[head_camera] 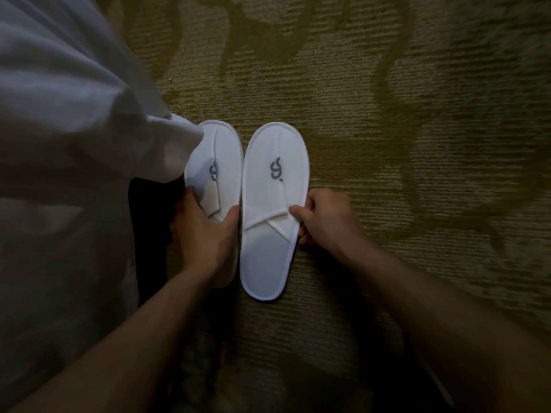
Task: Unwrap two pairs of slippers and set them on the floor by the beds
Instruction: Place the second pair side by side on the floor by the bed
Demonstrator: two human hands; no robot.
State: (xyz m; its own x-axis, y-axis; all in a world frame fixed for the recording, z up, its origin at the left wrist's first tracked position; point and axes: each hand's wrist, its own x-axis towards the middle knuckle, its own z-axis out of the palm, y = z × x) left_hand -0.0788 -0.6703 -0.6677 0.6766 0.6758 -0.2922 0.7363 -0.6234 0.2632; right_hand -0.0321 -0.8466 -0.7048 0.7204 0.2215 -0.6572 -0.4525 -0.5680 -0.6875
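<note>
Two white slippers lie side by side on the patterned olive-brown carpet [387,144], toes pointing away from the camera and heels toward the person, their inner edges almost touching. Each carries a grey curled logo on its upper, and neither shows any wrapping. The left slipper [222,162] sits right against the bed, and a hanging corner of the white bed linen [74,129] drapes over its outer toe edge, hiding part of it. The left hand [205,234] is laid over this slipper's heel half, the thumb on the inner edge by the strap opening and the fingers curled round the outer edge on the bed side, so it is closed around the slipper's sides; most of the heel is hidden beneath the palm and wrist. The right slipper [272,210] lies fully in view, flat on the carpet, with its folded strap crossing the middle and the bare insole showing at the heel end. The right hand [323,219] pinches this slipper's outer rim at the level of the strap, thumb on top and the other fingers tucked beneath the edge. Both forearms reach in from the bottom of the view, bare to the frame edge. A dark gap shows under the bed beside the left wrist
</note>
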